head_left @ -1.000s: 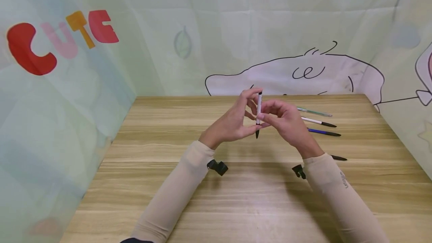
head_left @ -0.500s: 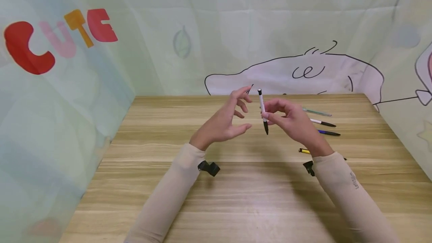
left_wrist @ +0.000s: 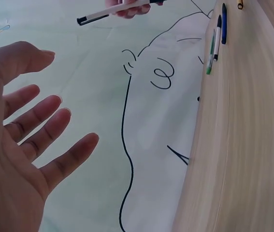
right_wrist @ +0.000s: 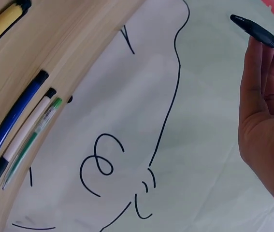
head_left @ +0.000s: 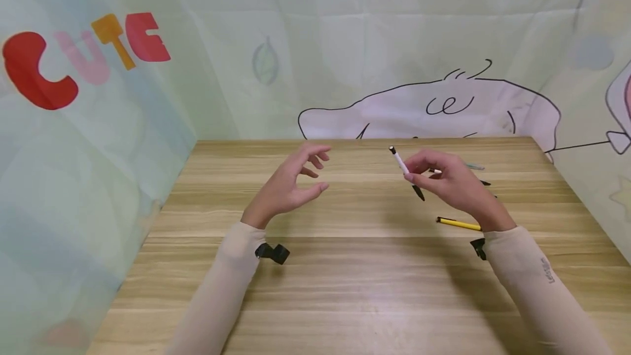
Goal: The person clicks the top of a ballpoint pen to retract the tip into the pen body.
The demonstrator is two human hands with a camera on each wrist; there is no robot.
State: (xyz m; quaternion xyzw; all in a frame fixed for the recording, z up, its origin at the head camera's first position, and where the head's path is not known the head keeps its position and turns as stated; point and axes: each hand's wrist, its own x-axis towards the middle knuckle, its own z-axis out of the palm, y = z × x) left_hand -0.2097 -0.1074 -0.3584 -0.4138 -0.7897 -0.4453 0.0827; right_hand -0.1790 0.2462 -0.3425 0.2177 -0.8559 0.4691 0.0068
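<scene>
A white pen point(head_left: 400, 161) with black ends is pinched between the thumb and fingers of my right hand point(head_left: 451, 182), tilted with its black tip pointing down and to the right. In the right wrist view the black grip end of the pen point(right_wrist: 255, 31) sticks out past the fingertips. My left hand point(head_left: 286, 182) hovers over the table's left-centre with nothing in it, fingers spread and loosely bent. The left wrist view shows that palm point(left_wrist: 11, 188) bare, apart from the pen.
Under and behind my right hand lie a yellow pen point(head_left: 458, 224), a blue pen point(right_wrist: 15, 118), another white pen point(right_wrist: 28, 125) and a green clear pen point(right_wrist: 33, 140) on the wooden table point(head_left: 315, 289). A printed cloth backdrop point(head_left: 222, 70) rises at the table's back edge.
My left hand has let go of the pen and moved left, away from it. My right hand has carried the pen right and a little lower, tilting it; the yellow pen has come into view.
</scene>
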